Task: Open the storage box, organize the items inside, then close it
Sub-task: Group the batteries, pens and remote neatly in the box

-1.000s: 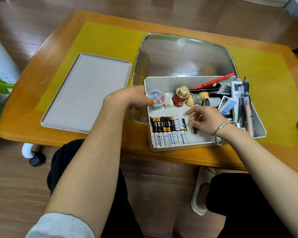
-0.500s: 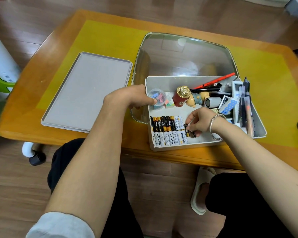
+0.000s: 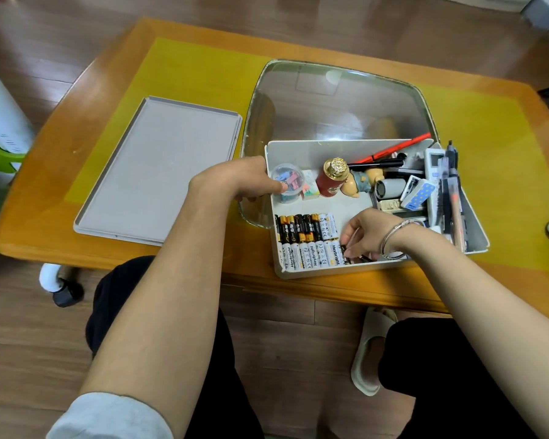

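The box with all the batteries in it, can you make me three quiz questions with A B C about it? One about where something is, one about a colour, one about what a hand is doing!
1. Where is the grey lid?
A. On the box
B. Flat on the table, left of the box
C. On the floor

2. What colour is the pen leaning at the back of the box?
A. Red
B. Green
C. Purple

3. What is the right hand doing?
A. Holding the lid
B. Resting on a knee
C. Setting a battery at the row's end

Answers: 1 B, the lid lies beside the storage box. 2 A, it is bright red. 3 C, its fingers pinch a dark battery beside the batteries.
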A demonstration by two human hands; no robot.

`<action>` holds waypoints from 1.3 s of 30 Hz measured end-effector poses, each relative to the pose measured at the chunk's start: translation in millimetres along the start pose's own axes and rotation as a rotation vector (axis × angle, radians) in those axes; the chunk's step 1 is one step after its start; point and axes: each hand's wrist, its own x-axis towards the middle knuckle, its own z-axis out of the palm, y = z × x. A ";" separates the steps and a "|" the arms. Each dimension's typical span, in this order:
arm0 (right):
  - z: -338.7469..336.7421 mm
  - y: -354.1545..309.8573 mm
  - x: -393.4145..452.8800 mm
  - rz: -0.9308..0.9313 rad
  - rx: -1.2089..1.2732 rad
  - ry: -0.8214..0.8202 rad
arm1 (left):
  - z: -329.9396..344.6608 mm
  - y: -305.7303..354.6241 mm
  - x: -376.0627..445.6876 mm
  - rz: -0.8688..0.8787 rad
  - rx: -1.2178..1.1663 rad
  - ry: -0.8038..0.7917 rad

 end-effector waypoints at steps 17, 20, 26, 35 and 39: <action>0.2 1.8 -2.6 0.015 0.021 0.151 | 0.3 -1.2 1.0 -0.003 0.017 0.005; 2.5 0.8 -0.4 0.016 -0.003 0.218 | 0.5 -0.4 0.5 -0.010 0.029 -0.001; 8.8 -0.6 -0.9 -0.024 0.006 0.234 | 7.3 14.4 -5.4 -0.145 0.002 0.016; 4.2 8.4 -5.3 0.009 -0.029 0.293 | 65.0 38.7 -7.4 -0.209 -0.236 0.563; 5.7 2.3 -3.2 -0.030 -0.016 0.239 | 66.2 31.5 -5.5 -0.206 -0.275 0.626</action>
